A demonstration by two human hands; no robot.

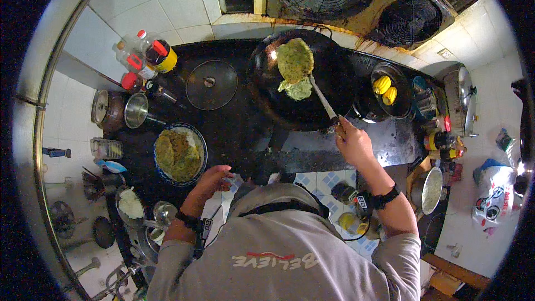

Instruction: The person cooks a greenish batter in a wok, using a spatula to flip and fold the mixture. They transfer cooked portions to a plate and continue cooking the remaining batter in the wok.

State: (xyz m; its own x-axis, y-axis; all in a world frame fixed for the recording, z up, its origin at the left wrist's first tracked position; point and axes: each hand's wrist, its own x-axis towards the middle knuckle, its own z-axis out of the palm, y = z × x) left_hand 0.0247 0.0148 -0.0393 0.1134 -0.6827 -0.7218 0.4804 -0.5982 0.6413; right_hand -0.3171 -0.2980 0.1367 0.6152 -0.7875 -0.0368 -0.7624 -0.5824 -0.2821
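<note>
My right hand grips the handle of a metal spatula, which reaches into a large dark wok. At the spatula's far end lies a browned, greenish pancake. A paler green piece shows below it; whether it is a fold or a separate piece I cannot tell. The spatula's blade is mostly hidden by the food. My left hand is empty, fingers apart and loosely curled, at the counter's front edge. Just left of it, a blue-rimmed plate holds several similar pancakes.
A round lid lies left of the wok. Sauce bottles and a steel saucepan stand farther left. Right of the wok, a dark pan holds two yellow items. A bowl of white food sits at the lower left.
</note>
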